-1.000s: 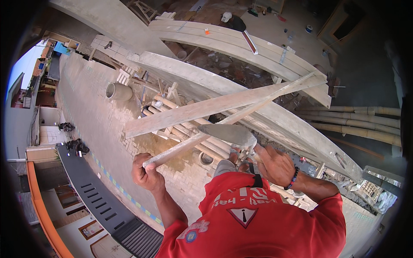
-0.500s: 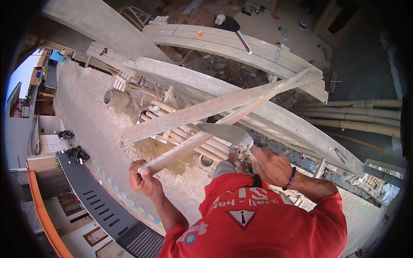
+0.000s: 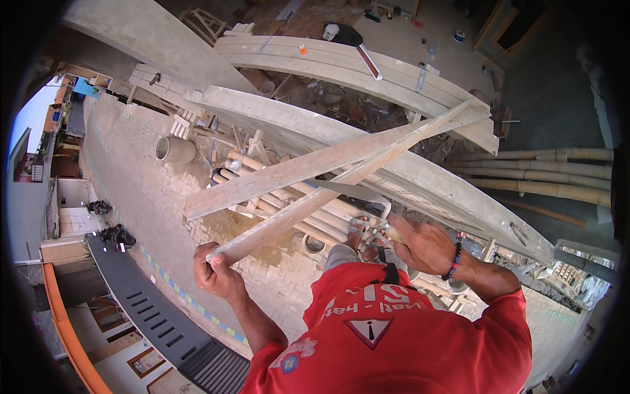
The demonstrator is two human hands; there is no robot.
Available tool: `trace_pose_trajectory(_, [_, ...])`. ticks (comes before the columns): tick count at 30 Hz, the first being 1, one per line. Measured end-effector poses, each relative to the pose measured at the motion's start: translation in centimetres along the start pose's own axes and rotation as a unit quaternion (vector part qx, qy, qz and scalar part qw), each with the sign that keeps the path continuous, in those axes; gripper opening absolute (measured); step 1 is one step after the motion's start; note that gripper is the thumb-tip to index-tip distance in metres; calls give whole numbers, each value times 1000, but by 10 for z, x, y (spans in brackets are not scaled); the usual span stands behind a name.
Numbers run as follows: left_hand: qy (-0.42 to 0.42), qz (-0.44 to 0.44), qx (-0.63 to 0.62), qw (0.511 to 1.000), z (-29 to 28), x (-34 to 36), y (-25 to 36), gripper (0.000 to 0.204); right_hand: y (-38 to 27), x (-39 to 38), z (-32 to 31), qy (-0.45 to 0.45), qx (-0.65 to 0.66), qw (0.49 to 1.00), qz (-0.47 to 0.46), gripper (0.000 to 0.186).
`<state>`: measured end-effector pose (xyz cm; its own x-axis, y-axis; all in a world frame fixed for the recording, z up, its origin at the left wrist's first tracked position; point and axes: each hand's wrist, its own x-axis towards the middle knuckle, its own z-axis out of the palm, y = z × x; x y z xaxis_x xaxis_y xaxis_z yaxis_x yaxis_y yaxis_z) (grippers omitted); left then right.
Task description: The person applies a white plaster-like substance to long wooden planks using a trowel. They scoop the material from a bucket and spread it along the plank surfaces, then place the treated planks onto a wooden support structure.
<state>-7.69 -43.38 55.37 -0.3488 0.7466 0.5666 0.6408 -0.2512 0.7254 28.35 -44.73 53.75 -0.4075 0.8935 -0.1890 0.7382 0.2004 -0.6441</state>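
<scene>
My left hand [image 3: 218, 270] is closed round the near end of a long, narrow wooden board [image 3: 272, 225], smeared with pale mortar. The board slants up and away to the right. In my right hand [image 3: 426, 244] is the handle of a trowel [image 3: 357, 192]. Its metal blade is turned nearly edge-on and meets the board's side near the middle; part of the blade is hidden by the board. A second wider plank [image 3: 262, 185] crosses the board farther out, and both far ends rest on the pale beams.
A pale masonry wall top [image 3: 295, 121] runs across in front of me, with long planks [image 3: 341, 62] beyond it. Bamboo poles [image 3: 558, 172] lie at the right. Far below on the paved ground are a concrete pipe [image 3: 176, 150] and a motorcycle [image 3: 117, 236]. More poles [image 3: 325, 220] lie under the board.
The trowel blade has turned from showing its flat face to nearly edge-on, and now sits against the board's side. My right wrist has rolled; my left hand has barely moved.
</scene>
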Motion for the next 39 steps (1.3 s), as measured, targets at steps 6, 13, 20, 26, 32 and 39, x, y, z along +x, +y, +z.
trace_pose_trajectory(6, [10, -20, 13, 1000, 0, 2, -4, 42, 6, 12, 8, -5, 38, 999, 16, 45])
trace_pose_trajectory(13, [7, -14, 22, 1000, -8, -1, -6, 41, 32, 15, -3, -8, -40, 996, 78, 44])
trace_pose_trajectory(20, [15, 4, -2, 1000, -8, 0, -11, 35, 9, 7, -12, -17, -45, 999, -19, 47])
trace_pose_trajectory(26, [8, -14, 9, 1000, -8, 0, -10, 36, 38, 15, -11, 6, -64, 996, 67, 44])
trace_pose_trajectory(32, [8, -8, 9, 1000, -11, -3, -13, 40, 13, 6, -13, 14, -116, 993, 12, 45])
trace_pose_trajectory(39, [15, -15, 14, 1000, -7, -3, -12, 40, 38, 14, -16, 7, -136, 986, 93, 46])
